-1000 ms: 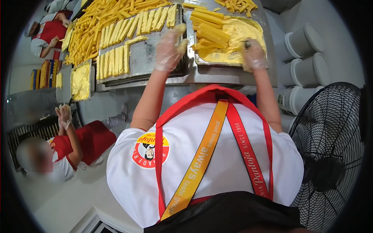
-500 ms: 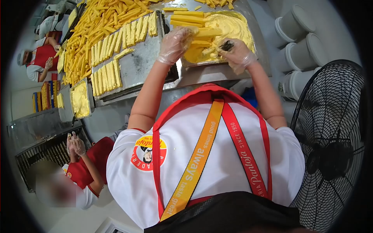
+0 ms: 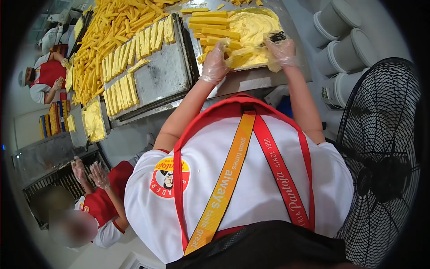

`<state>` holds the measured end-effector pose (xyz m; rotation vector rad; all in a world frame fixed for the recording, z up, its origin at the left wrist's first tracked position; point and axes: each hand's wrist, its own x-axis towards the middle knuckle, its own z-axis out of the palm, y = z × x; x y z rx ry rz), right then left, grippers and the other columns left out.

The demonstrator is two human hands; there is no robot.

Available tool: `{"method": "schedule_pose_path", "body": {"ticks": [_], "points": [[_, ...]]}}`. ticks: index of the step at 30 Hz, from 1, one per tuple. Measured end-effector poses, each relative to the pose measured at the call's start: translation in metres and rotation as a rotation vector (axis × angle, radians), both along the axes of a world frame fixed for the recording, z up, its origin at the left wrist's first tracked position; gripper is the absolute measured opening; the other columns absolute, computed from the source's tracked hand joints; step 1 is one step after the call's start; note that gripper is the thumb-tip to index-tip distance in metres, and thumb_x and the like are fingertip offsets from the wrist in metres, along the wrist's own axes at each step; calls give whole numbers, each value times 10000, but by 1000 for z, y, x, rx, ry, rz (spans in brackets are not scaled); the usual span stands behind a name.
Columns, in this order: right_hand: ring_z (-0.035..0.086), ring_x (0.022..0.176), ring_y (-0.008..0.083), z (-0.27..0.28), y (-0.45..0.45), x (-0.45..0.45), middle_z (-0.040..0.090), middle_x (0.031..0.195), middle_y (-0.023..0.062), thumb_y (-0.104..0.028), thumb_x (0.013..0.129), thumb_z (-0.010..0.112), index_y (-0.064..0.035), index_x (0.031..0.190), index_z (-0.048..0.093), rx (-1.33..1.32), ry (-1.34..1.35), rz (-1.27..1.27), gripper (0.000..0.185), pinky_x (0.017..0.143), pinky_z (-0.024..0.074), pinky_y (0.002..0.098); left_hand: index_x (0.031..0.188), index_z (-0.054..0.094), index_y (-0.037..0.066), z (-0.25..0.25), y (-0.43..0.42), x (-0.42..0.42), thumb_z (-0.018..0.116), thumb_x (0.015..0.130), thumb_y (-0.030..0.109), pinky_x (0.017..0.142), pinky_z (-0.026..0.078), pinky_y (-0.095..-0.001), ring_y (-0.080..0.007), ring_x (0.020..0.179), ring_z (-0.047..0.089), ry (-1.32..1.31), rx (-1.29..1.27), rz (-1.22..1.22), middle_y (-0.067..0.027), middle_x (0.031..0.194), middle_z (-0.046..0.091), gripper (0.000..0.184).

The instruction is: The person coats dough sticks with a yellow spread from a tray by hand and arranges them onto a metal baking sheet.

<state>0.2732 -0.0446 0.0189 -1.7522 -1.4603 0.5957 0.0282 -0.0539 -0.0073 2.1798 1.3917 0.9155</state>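
Head view: left hand point(image 3: 215, 63) curls at the lower-left part of the cream tray point(image 3: 253, 67), by the near ends of the bare cake sticks point(image 3: 208, 20); probably steadying them, can't tell if it pinches one. Right hand point(image 3: 283, 53) grips a dark-handled tool point(image 3: 275, 36) over the lower-right corner, leaving the cream point(image 3: 251, 24) within reach (blade hidden, guessing spatula). The bare sticks lie along the left edge, likely so the cream beside them stays open. Coated sticks point(image 3: 118, 96) sit side by side on the sheet tray point(image 3: 163, 71), left half and up to the far edge, presumably to save space without stacking.

Counts: 1 tool, 1 sheet tray on top of its stack, about 6 bare sticks by the cream, roughly 12 coated in the far row, 7ish near, 1 askew between. Loose pile point(image 3: 121, 27): uncountable. Buckets point(image 3: 331, 22): 3.
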Motion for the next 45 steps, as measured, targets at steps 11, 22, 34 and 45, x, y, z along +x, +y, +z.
{"method": "schedule_pose_path", "body": {"ticks": [11, 22, 34, 45], "points": [[681, 644, 218, 3, -8, -1, 700, 754, 130, -279, 733, 745, 30, 798, 685, -75, 297, 41, 321, 627, 536, 350, 1108, 538, 41, 3, 1, -1, 693, 767, 131, 698, 506, -406, -350, 793, 639, -105, -75, -36, -174, 863, 654, 385], [681, 643, 220, -44, -16, -4, 692, 732, 114, -236, 734, 762, 10, 797, 675, 246, 285, 12, 269, 595, 524, 366, 944, 669, 22, 2, 7, -15, 730, 728, 246, 694, 518, -354, -291, 783, 675, -145, -360, 67, -155, 866, 698, 317], [680, 693, 273, -7, 7, -1, 689, 747, 152, -306, 724, 705, -17, 788, 697, -205, -109, -167, 295, 673, 531, 389, 918, 581, 92, -6, -10, -15, 600, 807, 74, 571, 462, -447, -329, 655, 571, 136, 490, -266, -113, 707, 577, 114], [666, 703, 318, -12, 27, 10, 683, 763, 183, -486, 753, 630, 16, 770, 682, -198, -355, 60, 506, 694, 519, 396, 874, 588, 100, -6, -20, -20, 613, 812, 90, 568, 464, -429, -316, 645, 574, 152, 445, -222, -102, 680, 570, 68]]}}
